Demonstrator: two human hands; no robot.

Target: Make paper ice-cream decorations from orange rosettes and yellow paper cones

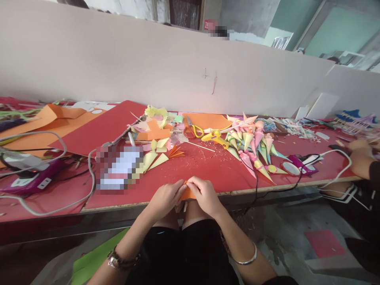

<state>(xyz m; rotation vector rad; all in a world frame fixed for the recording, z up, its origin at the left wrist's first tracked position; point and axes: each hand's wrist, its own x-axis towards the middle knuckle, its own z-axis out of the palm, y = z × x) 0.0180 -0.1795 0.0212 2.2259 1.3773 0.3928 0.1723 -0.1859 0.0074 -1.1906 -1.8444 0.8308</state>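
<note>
Between my two hands, at the table's front edge, is a small piece of orange paper (pixel 187 194). My left hand (pixel 166 199) pinches its left side, and my right hand (pixel 204 194) pinches its top and right side; the fingertips of both almost meet. Beyond them on the red table (pixel 202 168) lie folded orange strips (pixel 176 151) and pale yellow folded pieces (pixel 157 162). Farther back are orange- and yellow-handled scissors (pixel 193 130), a yellow glue gun (pixel 215 138) and a thin wooden stick (pixel 198 146). A pile of colourful paper cones (pixel 252 138) lies to the right.
A blurred-out phone-like object (pixel 121 168) lies at the left. Purple power strips (pixel 32 178) (pixel 305 164) with trailing cables flank the work area. A pale partition (pixel 148 63) stands behind the table. Another person's arm (pixel 360 158) rests at the far right.
</note>
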